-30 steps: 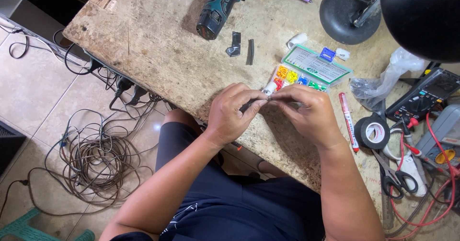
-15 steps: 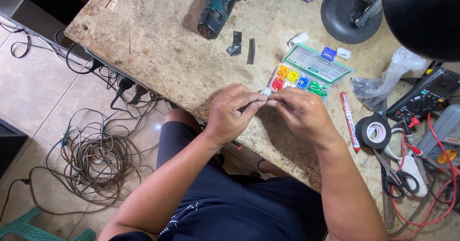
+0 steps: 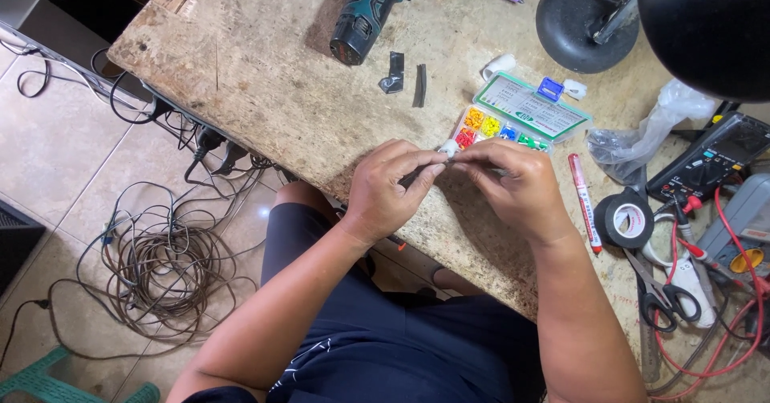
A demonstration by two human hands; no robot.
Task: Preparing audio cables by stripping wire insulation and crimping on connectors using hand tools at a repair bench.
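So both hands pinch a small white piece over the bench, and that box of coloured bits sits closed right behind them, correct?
Not quite. The head view shows the box open: its clear lid is folded back and the coloured bits lie bare in their compartments. The rest holds: the left hand and right hand meet on a small white piece over the bench, with the box just behind them.

A teal-and-black drill (image 3: 377,6), a red marker (image 3: 584,201), black tape (image 3: 627,218) and a box (image 3: 513,121) of multicoloured pieces.

drill (image 3: 377,6) behind parts box (image 3: 513,118), tape roll (image 3: 626,219) right
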